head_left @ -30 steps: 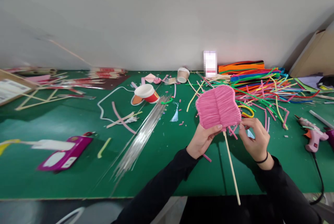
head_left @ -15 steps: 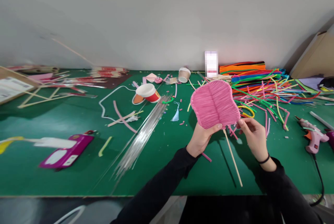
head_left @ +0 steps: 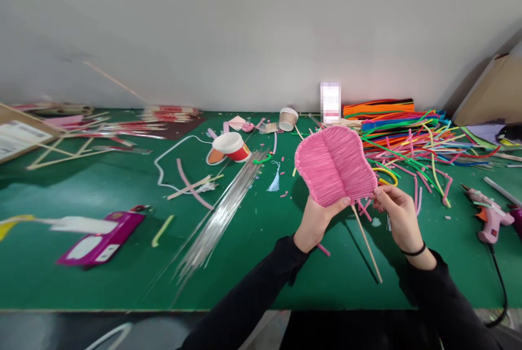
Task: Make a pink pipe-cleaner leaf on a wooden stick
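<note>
A pink fan, faced with rows of fuzzy pipe cleaners and edged in pink, is held up above the table. Its thin wooden stick handle slants down to the right. My left hand grips the fan's lower left edge, thumb on the front and fingers hidden behind. With thumb and forefinger, my right hand pinches the fan's lower right corner. White strands hang just below those fingers.
Piled pipe cleaners lie at the back right, near a pink glue gun. Left of the fan are a bundle of thin wires, a paper cup, a light blue tassel and a purple device.
The fan has tilted slightly and its lower right corner has shifted a little down and right. My right hand now closes on that corner, and white strands show below it.
</note>
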Available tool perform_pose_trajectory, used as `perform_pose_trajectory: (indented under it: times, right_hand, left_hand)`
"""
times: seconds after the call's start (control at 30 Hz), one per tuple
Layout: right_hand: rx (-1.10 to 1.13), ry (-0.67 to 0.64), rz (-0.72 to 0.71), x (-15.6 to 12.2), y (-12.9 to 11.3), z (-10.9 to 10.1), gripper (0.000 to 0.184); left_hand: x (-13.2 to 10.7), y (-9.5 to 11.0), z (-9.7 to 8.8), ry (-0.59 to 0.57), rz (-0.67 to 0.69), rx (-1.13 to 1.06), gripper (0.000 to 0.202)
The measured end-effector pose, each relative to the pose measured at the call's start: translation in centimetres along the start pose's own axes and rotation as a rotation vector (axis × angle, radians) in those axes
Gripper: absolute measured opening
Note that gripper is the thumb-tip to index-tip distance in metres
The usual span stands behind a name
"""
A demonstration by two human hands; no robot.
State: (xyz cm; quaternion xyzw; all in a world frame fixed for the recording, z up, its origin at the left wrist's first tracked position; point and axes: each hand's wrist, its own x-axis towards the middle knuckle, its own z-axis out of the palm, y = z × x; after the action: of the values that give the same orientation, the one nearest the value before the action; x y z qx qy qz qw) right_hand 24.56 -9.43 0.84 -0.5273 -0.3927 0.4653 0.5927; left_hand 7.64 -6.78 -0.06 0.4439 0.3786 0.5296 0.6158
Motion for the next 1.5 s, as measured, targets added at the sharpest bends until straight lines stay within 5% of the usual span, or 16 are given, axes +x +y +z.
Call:
perform_pose_trajectory:
  times: [0.73,1.03,1.5]
  right_hand:
    - [-0.046,0.071,-0.131,0.0,0.7,0.3,0.027]
    - [-0.067,-0.081,-0.061,-0.4,0.3,1.0,0.033]
    - [-0.045,-0.070,-0.060,-0.2,0.7,1.1,0.028]
  left_hand:
    - [0.0,0.1,0.2,0.028,-0.004,0.049,0.051]
    - [0.1,0.3,-0.1,0.089,0.076,0.032,0.044]
    - [0.0,0.0,0.1,0.052,0.059,-0.002,0.043]
